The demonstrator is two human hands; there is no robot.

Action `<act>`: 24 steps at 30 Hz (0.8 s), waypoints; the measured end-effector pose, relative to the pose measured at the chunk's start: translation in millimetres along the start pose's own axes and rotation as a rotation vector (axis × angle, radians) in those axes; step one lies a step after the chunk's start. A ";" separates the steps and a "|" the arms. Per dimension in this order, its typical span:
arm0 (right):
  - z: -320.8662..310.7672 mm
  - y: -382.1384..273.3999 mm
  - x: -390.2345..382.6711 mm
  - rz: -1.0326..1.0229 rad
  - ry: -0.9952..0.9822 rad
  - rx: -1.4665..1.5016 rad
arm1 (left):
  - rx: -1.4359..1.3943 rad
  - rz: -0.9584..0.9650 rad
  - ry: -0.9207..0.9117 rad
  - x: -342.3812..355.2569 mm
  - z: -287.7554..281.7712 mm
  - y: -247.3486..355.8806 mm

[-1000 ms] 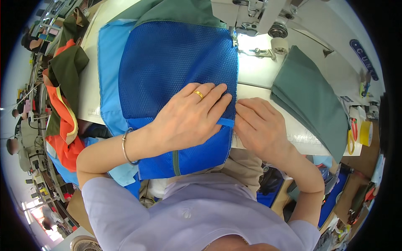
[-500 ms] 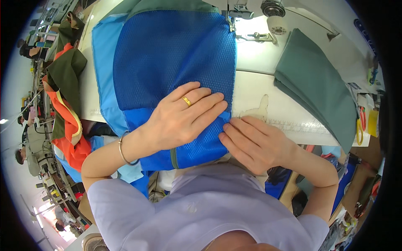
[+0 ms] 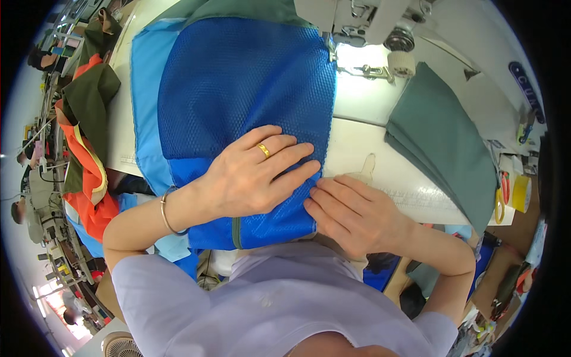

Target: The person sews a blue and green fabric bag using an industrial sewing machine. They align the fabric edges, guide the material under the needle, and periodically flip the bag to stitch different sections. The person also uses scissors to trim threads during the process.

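A blue mesh fabric piece (image 3: 250,77), backed by light blue cloth (image 3: 146,101), lies on the white sewing table. Its far right edge is at the sewing machine's presser foot (image 3: 331,50). My left hand (image 3: 253,172), wearing a gold ring, rests flat on the mesh with its fingers a little apart. Along the near right edge, my right hand (image 3: 357,217) has its fingers together on the fabric; its thumb is hidden, apparently under the edge. A dark green zipper-like strip (image 3: 237,232) crosses the near part of the piece.
Folded grey-green cloth (image 3: 443,143) lies on the right of the table, near yellow-handled scissors (image 3: 499,205) and a yellow tape roll (image 3: 521,193). Orange fabric (image 3: 89,178) and olive fabric (image 3: 89,95) are heaped at the left. People sit at other machines far left.
The view has shifted slightly, bringing more of the sewing machine into sight. Both hands keep nearly the same places on the blue mesh fabric.
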State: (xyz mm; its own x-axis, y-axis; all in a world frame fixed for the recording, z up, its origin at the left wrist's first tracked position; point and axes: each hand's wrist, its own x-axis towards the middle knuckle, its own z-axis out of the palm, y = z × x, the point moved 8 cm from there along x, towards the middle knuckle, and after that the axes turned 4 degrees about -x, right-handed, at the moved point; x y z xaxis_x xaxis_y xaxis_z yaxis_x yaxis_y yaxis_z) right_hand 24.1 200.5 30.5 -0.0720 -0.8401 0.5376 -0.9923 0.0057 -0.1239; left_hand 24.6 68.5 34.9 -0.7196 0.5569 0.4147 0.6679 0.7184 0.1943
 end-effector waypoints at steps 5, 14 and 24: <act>1.0 18.6 7.4 0.001 0.000 0.080 | -0.023 -0.004 0.026 10.0 -0.6 -9.8; 2.9 58.8 18.8 0.022 0.024 0.024 | -0.042 0.038 0.052 36.2 2.4 -47.7; 8.1 73.7 22.7 0.060 0.097 -0.167 | -0.054 0.105 0.076 57.7 2.5 -84.9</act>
State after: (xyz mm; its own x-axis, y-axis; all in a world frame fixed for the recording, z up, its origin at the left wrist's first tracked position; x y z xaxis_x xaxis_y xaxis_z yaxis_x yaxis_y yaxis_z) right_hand -49.9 177.5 26.7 -0.1328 -0.7792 0.6126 -0.9883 0.1510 -0.0222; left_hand -74.2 40.7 40.1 -0.6302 0.5933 0.5008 0.7495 0.6333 0.1928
